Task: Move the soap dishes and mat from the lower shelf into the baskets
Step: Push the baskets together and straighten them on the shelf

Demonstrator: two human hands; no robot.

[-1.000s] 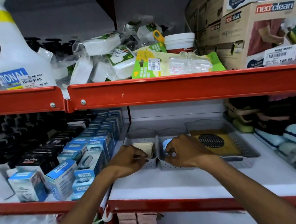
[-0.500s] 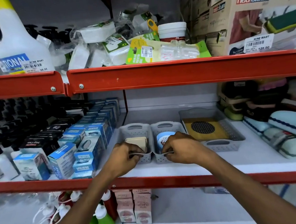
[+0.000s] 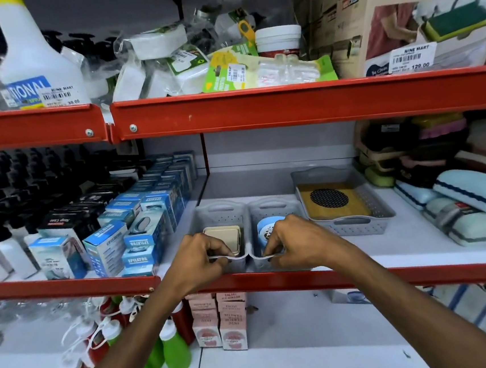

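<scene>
Head view, centre frame: your left hand (image 3: pixel 204 254) and right hand (image 3: pixel 293 239) pinch the near rims of two small grey baskets (image 3: pixel 218 216), beige soap dishes (image 3: pixel 224 236) inside the left one; light, flexible plastic, likely bends, so keep grip at rims.

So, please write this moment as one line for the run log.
left hand: grips front rim of left basket | right hand: grips front rim of right basket | mat: in wide tray

Upper shelf: spray bottle (image 3: pixel 37 61), neo'clean box (image 3: pixel 416 19). Middle shelf, left: blue boxes (image 3: pixel 139 232). Below: green bottles (image 3: pixel 175 353).
</scene>
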